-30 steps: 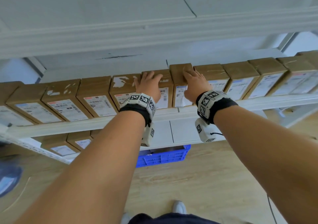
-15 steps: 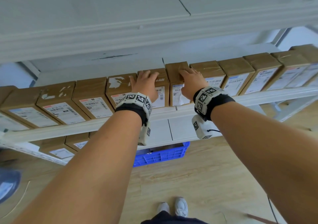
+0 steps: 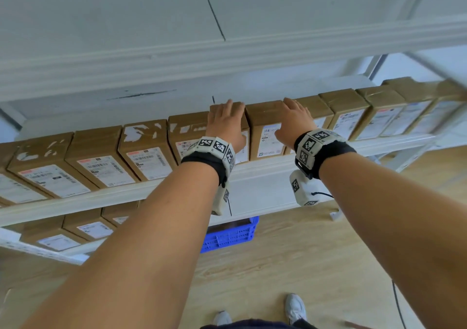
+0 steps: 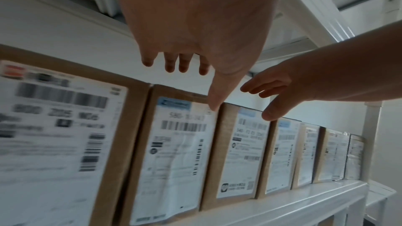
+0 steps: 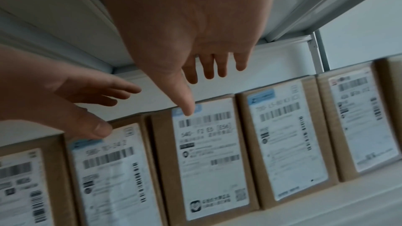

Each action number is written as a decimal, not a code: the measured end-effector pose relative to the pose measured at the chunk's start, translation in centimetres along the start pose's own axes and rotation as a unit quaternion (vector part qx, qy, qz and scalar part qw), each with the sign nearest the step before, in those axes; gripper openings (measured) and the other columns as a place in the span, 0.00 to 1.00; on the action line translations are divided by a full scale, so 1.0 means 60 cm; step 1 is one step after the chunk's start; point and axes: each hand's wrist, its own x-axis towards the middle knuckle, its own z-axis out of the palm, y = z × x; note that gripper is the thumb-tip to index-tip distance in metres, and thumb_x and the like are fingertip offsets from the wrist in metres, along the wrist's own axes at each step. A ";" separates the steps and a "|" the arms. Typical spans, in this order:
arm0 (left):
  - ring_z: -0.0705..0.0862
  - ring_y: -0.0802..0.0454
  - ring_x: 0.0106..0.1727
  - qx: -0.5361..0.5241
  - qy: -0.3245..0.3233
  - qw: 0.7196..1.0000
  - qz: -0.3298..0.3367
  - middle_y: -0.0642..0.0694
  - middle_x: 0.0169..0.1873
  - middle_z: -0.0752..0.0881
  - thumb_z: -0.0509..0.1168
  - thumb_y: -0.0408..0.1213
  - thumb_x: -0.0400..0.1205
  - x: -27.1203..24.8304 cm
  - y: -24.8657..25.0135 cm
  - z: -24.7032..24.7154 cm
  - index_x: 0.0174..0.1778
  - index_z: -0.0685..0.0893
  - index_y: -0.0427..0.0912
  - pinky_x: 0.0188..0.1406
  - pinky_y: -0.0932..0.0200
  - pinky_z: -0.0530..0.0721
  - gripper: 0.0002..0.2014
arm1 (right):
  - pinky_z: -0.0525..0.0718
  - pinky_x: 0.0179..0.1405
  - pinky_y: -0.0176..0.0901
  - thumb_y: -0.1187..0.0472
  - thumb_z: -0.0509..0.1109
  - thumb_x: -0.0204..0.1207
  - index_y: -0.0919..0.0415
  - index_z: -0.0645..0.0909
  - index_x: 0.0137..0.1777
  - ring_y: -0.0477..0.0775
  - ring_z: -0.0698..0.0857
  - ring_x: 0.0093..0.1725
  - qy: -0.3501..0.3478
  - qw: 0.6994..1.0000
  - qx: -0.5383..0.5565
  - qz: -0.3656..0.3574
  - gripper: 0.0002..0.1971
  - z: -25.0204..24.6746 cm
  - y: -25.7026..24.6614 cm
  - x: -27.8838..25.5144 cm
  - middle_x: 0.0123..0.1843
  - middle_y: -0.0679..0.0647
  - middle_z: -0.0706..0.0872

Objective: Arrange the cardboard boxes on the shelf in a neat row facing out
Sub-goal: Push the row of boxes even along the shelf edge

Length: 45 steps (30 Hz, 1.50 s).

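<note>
The cardboard boxes (image 3: pixel 151 156) stand on the shelf (image 3: pixel 260 168) in one long row running from nine o'clock to two o'clock in the head view, tops touching or nearly so, white shipping labels turned outward. By the look of it the task is near its end: every box I can see faces out, and the only work left seems to be squaring up the two in the middle. The left box (image 3: pixel 241 126) and the right box (image 3: pixel 265 129) sit side by side at twelve o'clock, and a thin dark seam shows between them.

The left hand (image 3: pixel 223 124) lies over the top of the left box, fingers straight and a little spread, gripping nothing. The right hand (image 3: pixel 294 120) lies the same way near the top edge of the right box and the one beyond it, also flat and relaxed. The wrist views are blurred, so whether the fingertips press on the cardboard or hover just above it I cannot tell.

On the lower shelf (image 3: pixel 30 249) at eight o'clock stand more boxes, labels out. A blue crate (image 3: pixel 230 235) sits on the floor at six o'clock; its contents are hidden.
</note>
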 end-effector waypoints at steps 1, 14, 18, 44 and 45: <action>0.47 0.41 0.86 -0.002 -0.003 1.000 0.001 0.43 0.86 0.46 0.67 0.39 0.81 0.008 0.017 0.003 0.86 0.50 0.51 0.84 0.39 0.48 0.41 | 0.48 0.84 0.58 0.69 0.67 0.73 0.56 0.57 0.83 0.57 0.51 0.85 -0.005 1.000 -0.004 -0.002 0.39 -0.006 0.017 0.006 0.86 0.56 0.54; 0.45 0.33 0.85 0.045 -0.052 0.992 -0.110 0.40 0.86 0.47 0.66 0.53 0.81 0.081 0.171 0.055 0.85 0.50 0.57 0.79 0.25 0.45 0.40 | 0.49 0.83 0.56 0.60 0.68 0.76 0.52 0.55 0.84 0.57 0.52 0.85 -0.061 0.995 -0.030 -0.072 0.38 -0.023 0.187 0.058 0.85 0.54 0.57; 0.52 0.35 0.84 0.036 -0.018 0.991 -0.129 0.41 0.83 0.57 0.68 0.52 0.79 0.088 0.175 0.057 0.82 0.61 0.57 0.79 0.25 0.48 0.36 | 0.62 0.80 0.57 0.59 0.68 0.77 0.50 0.59 0.83 0.59 0.59 0.83 -0.060 0.994 -0.022 -0.091 0.35 -0.031 0.195 0.066 0.84 0.53 0.61; 0.40 0.38 0.86 0.106 -0.064 0.992 -0.036 0.39 0.85 0.45 0.70 0.44 0.74 0.146 0.262 0.052 0.85 0.49 0.48 0.82 0.30 0.41 0.47 | 0.50 0.84 0.56 0.70 0.66 0.70 0.54 0.55 0.84 0.58 0.52 0.85 -0.022 0.999 -0.014 -0.040 0.42 -0.084 0.288 0.073 0.85 0.56 0.56; 0.40 0.39 0.86 0.107 -0.070 0.991 -0.033 0.40 0.85 0.44 0.70 0.44 0.74 0.151 0.275 0.052 0.85 0.49 0.48 0.82 0.31 0.41 0.47 | 0.49 0.84 0.57 0.70 0.67 0.70 0.54 0.53 0.84 0.58 0.51 0.85 -0.026 0.999 -0.022 -0.038 0.43 -0.089 0.303 0.076 0.85 0.56 0.55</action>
